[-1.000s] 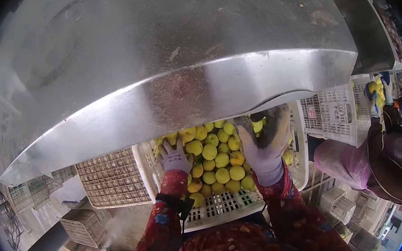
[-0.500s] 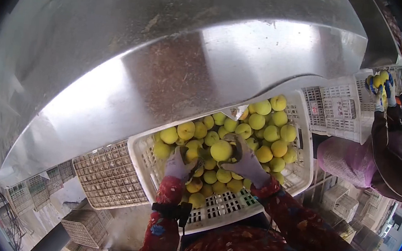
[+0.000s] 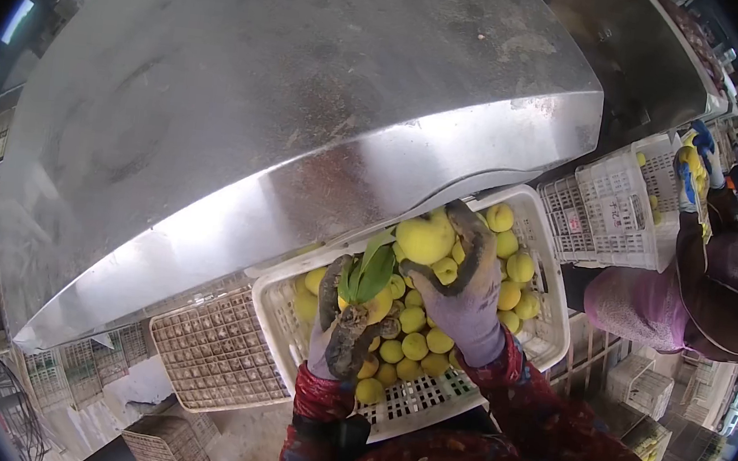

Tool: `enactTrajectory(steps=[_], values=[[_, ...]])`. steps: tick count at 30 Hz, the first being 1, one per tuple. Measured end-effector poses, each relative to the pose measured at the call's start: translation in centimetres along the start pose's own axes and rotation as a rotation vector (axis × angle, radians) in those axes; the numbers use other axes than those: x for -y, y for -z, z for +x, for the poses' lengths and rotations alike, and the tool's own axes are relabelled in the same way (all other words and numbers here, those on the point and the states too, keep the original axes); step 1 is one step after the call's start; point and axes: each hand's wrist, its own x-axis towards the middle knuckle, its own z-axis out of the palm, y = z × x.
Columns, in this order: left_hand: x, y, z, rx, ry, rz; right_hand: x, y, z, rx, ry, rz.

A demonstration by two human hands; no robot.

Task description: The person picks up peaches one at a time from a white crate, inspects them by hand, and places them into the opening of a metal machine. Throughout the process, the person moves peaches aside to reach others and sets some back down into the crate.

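Observation:
Both my hands wear pale purple gloves with dark, dirty palms and fingers. My left hand [image 3: 338, 340] is closed around a yellow peach [image 3: 375, 307] with green leaves [image 3: 371, 272] on it. My right hand [image 3: 468, 299] grips a large yellow-green peach [image 3: 425, 238] between thumb and fingers, raised above the others. Below both hands is a white plastic crate [image 3: 550, 335] holding many loose peaches [image 3: 415, 346]. My hands and the two held peaches hide part of the pile.
A large metal machine housing [image 3: 332, 65] overhangs the crate's far side. An upturned-looking, dirty crate [image 3: 217, 348] lies to the left. White crates [image 3: 614, 207] stand at the right, where a co-worker [image 3: 649, 305] in a purple top handles fruit with blue-and-yellow gloves.
Both hands have risen from the pile, each now with a peach; leaves show at the left one. My view has shifted, revealing more of the housing's top. The co-worker's hands have moved slightly.

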Motion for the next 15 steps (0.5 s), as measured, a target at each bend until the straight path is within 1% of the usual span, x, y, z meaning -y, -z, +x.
enactTrajectory(steps=[1, 3, 4, 6, 7, 8, 9, 11, 12, 14, 15], values=[[0.1, 0.4, 0.3, 0.02, 0.0, -0.037, -0.5, -0.7, 1.8, 0.02, 0.059, -0.25], [0.0, 0.7, 0.9, 0.051, 0.01, -0.111, -1.1, -2.0, 4.3, 0.018, 0.126, -0.299], [-0.3, -0.1, 0.7, 0.053, -0.03, -0.246, -1.2, -2.5, 4.8, 0.011, 0.159, -0.324], [-1.3, -0.5, 0.7, 0.005, 0.033, -0.23, -0.8, -1.0, 4.3, -0.015, 0.051, -0.042], [-1.6, -0.6, 0.8, -0.01, 0.066, -0.22, -0.6, -0.4, 3.3, 0.009, 0.062, 0.046], [-1.5, -0.7, 0.8, 0.021, 0.018, -0.132, -0.3, 0.2, 2.2, 0.034, 0.07, 0.134], [-1.4, -0.6, 1.1, 0.082, 0.04, -0.126, -0.1, 0.7, 1.1, 0.06, 0.076, 0.222], [-0.2, 0.2, 1.8, 0.199, 0.1, -0.119, 3.4, 3.2, 0.9, 0.366, 0.243, 0.062], [0.4, -0.3, 2.2, 0.137, 0.104, -0.108, 3.3, 3.0, 0.2, 0.325, 0.181, 0.116], [0.2, -0.8, 2.4, 0.145, 0.109, -0.118, 2.7, 2.2, -0.9, 0.243, 0.062, 0.227], [0.1, -1.0, 2.5, 0.143, 0.113, -0.125, 2.8, 2.5, -1.1, 0.256, 0.034, 0.281]])
